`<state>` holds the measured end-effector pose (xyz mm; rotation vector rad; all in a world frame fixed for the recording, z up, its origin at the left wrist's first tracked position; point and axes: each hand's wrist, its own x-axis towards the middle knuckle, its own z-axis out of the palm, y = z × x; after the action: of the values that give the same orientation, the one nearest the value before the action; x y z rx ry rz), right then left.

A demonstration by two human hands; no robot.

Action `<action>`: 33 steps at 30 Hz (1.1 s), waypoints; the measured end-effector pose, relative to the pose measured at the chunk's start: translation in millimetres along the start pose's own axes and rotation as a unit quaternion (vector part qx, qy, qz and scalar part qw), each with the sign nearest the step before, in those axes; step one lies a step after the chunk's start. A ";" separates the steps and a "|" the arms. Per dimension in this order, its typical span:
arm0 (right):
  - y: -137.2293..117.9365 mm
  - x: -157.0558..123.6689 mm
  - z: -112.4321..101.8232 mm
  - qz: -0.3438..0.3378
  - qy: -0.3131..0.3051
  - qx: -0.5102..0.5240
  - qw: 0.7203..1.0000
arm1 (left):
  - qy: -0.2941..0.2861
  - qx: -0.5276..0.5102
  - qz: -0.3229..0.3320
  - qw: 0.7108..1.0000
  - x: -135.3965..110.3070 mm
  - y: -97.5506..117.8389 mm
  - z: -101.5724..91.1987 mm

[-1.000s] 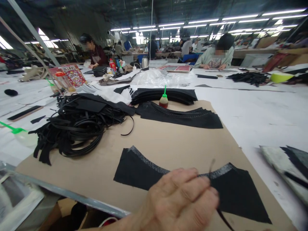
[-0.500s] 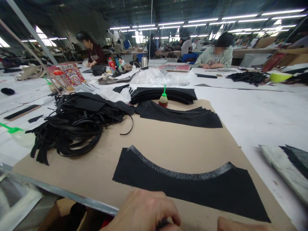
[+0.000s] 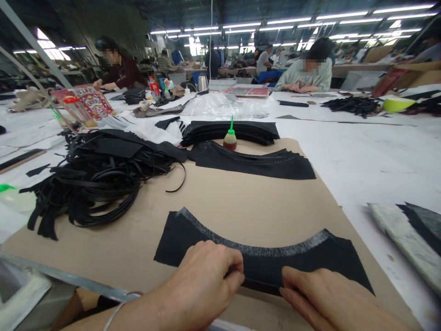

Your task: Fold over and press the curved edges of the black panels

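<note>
A curved black panel (image 3: 303, 262) lies flat on the brown board, with a greyish band along its concave upper edge. Over its lower edge, my left hand (image 3: 213, 271) is closed, thumb and fingers pinched. To the right, my right hand (image 3: 317, 292) pinches in the same way. Between the two hands runs a narrow black strip (image 3: 262, 286), held at both ends and hard to tell apart from the dark panel behind it. Farther up the board are more curved black panels (image 3: 255, 168), overlapping, with a green-tipped squeeze bottle (image 3: 230, 140) behind them.
A tangled heap of black strips (image 3: 103, 170) covers the board's left side. A stack of black panels (image 3: 230, 132) stands at the back. On the right lies a pale slab (image 3: 403, 243) with dark pieces. The brown board (image 3: 241, 197) ends at a metal table edge (image 3: 86, 282). Other people sit across the table.
Both my hands have come up from the bottom of the view to the panel's lower edge. The black strip now shows between them. The view has shifted slightly.
</note>
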<state>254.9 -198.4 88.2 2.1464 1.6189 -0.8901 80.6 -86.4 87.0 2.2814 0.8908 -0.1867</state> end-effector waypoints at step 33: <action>-1.2 44.9 4.2 0.002 0.128 -0.021 0.992 | 0.046 0.086 -0.017 0.995 49.0 -11.6 22.4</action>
<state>260.2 -166.8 56.4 2.3095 1.7312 -0.5917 112.5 -67.5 46.2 2.4526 0.9963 -0.1809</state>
